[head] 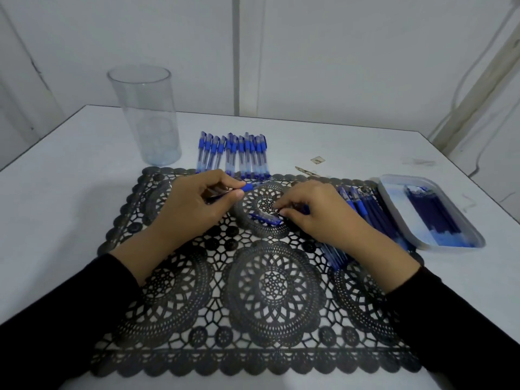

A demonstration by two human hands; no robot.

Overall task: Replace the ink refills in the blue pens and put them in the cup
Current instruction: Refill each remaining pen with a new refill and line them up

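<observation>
Left hand [194, 205] over a black lace placemat [275, 291], fingers curled and pinching a blue pen [247, 188], right hand [318, 215] beside it, fingers pinching a pen piece [266, 218] lying on the mat, clear cup [145, 114] upright far left on the desk [70, 192], pen print too small to read

Likely a plain home room: white table [84, 192] at centre under black lace placemat [253, 291], bare white walls [351, 52] across top.
</observation>
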